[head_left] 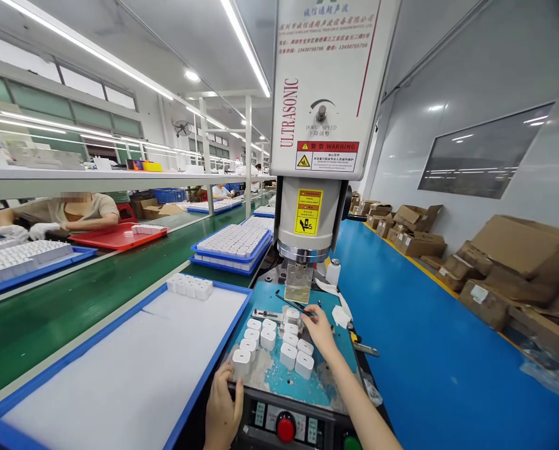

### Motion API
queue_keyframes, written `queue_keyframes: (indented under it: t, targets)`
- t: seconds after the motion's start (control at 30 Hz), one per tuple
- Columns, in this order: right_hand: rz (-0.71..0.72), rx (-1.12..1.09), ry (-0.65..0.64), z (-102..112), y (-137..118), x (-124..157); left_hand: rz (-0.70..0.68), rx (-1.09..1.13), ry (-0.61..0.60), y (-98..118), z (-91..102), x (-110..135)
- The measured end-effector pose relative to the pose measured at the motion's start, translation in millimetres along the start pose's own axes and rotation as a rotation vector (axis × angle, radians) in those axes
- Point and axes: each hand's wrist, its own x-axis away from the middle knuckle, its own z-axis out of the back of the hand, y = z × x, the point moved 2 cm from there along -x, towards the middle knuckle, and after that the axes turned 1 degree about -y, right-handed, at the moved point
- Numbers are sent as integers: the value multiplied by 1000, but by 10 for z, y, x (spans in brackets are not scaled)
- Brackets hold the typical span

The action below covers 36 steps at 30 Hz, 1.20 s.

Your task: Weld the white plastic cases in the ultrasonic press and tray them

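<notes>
Roughly ten white charger housings (267,339) stand loose in two short rows on the teal work plate (279,375) of an ultrasonic welder (326,94), photographed from my own eye level on a factory line. My right hand (321,331) reaches in under the welder's horn (298,284), fingers stretched out and open, tips laid on the single housing seated in the fixture (292,315); a thin black tool (289,302) lies just behind it. My left hand (223,406) sits at the plate's front edge with fingers curled, touching the nearest housing (241,362); from this angle I cannot tell whether it grips that piece or only steadies it.

Judging by how things lie, the batch is barely begun. The blue-rimmed tray (120,375) at my left carries only one short row of housings (190,287) at its far corner, the rest of its white liner bare, while the loose pieces on the plate wait beside the fixture. The horn hangs raised above the seated piece, apart from it. The red button (286,429) on the front panel is untouched, neither hand on it.

Beyond, fuller blue trays (232,240) are stacked beside the green belt (73,300), a gloved co-worker (68,212) bends over a red tray (115,236), and cardboard boxes (495,269) line the wall at right.
</notes>
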Motion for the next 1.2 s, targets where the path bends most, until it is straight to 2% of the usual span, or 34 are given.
queue_keyframes:
  t: [0.07, 0.13, 0.17, 0.27, 0.33, 0.4, 0.47, 0.5, 0.57, 0.67, 0.73, 0.8, 0.9, 1.03, 1.13, 1.2]
  targets:
    - [-31, 7, 74, 209, 36, 370, -26, 4, 17, -40, -32, 28]
    - [-60, 50, 248, 387, 115, 831, -28, 16, 35, -79, -53, 35]
    - [-55, 100, 290, 427, 160, 1056, -29, 22, 43, -95, -62, 32]
    - [95, 221, 339, 365, 251, 1548, -68, -17, 77, -115, -91, 3]
    - [190, 273, 331, 253, 277, 1666, -103, -81, 93, -110, -112, -17]
    - [199, 299, 327, 187, 286, 1633, -123, -119, 98, -102, -120, -29]
    - [118, 278, 293, 206, 287, 1488, -116, -98, 92, -97, -103, -31]
    - [64, 250, 237, 237, 283, 1387, -101, -71, 79, -95, -86, -29]
    - [-17, 174, 42, 310, 263, 1157, -60, -12, 40, -79, -41, -13]
    - [-8, 68, -251, 376, 217, 846, -60, 53, 5, 10, 38, 48]
    - [27, 18, -371, 360, 212, 713, -86, 90, 37, 112, 98, 98]
    - [35, -21, -433, 305, 239, 650, -99, 127, 86, 226, 163, 121]
    - [21, -58, -416, 232, 302, 654, -183, 141, 79, 422, 254, 29]
    - [8, 3, -308, 252, 347, 713, -327, 54, -37, 737, 261, -366]
    - [-2, 135, -205, 291, 345, 731, -254, -86, -257, 962, 62, -754]
    - [16, 218, -161, 290, 337, 732, -172, -200, -347, 1072, -131, -984]
